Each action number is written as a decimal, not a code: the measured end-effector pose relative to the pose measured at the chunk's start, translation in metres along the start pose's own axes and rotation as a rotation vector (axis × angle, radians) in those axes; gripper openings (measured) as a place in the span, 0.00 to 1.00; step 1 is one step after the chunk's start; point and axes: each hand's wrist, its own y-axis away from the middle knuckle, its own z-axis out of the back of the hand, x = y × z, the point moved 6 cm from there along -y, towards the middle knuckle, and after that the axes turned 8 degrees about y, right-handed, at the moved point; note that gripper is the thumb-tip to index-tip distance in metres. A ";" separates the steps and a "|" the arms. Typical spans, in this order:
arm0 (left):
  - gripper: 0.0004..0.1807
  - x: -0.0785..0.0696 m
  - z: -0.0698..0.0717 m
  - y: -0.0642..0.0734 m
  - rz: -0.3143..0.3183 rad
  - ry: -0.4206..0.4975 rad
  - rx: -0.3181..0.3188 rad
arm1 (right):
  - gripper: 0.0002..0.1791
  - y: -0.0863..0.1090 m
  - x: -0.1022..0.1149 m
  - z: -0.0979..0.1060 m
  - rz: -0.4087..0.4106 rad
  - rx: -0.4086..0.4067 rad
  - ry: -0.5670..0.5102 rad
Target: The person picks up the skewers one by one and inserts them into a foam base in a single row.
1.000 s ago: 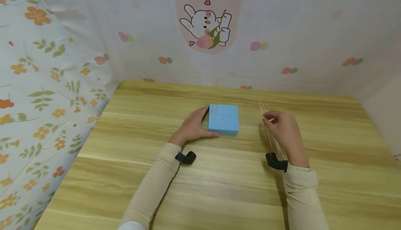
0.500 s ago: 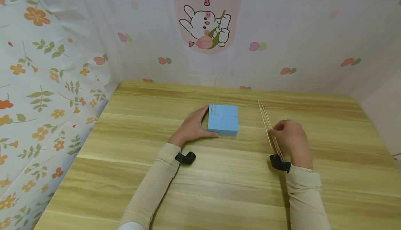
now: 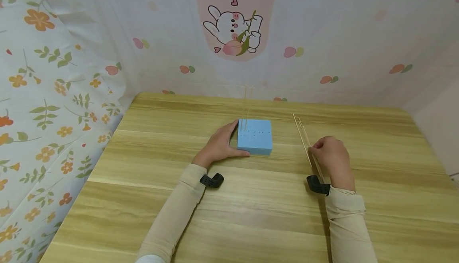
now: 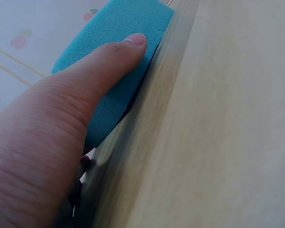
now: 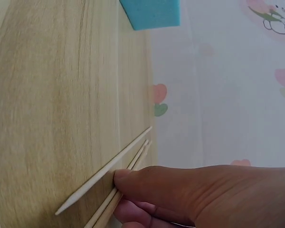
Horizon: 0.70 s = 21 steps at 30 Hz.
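Observation:
A light blue foam block [image 3: 255,137] with rows of small holes in its top sits on the table. Two thin bamboo skewers [image 3: 244,107] stand upright from its far left part. My left hand [image 3: 218,145] grips the block from the left, the thumb [image 4: 111,59] lying along its near side. To the right, my right hand [image 3: 331,159] is down at several loose skewers [image 3: 301,137], its thumb and curled fingers pinching at them. In the right wrist view the thumb tip presses on the pinched skewers [image 5: 104,205], while a single skewer [image 5: 103,170] lies apart on the wood.
The wood-grain table [image 3: 251,215] ends at a white printed cloth [image 3: 161,28] behind, with a floral cloth [image 3: 61,135] along the left. Black curved mounts sit on the left wrist [image 3: 212,180] and the right wrist [image 3: 317,185].
My right hand has shifted right and nearer to me along the loose skewers, then stayed nearly still. My left hand has kept its grip on the foam block.

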 end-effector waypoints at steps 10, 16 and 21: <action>0.70 -0.002 0.001 0.002 0.013 0.005 0.013 | 0.12 0.000 -0.001 0.004 0.011 -0.004 0.012; 0.70 -0.002 0.001 0.002 0.010 0.003 0.013 | 0.12 0.003 0.000 0.014 0.015 -0.056 0.001; 0.70 -0.003 0.000 0.002 0.000 -0.002 0.005 | 0.14 0.006 0.012 0.026 0.073 -0.099 -0.080</action>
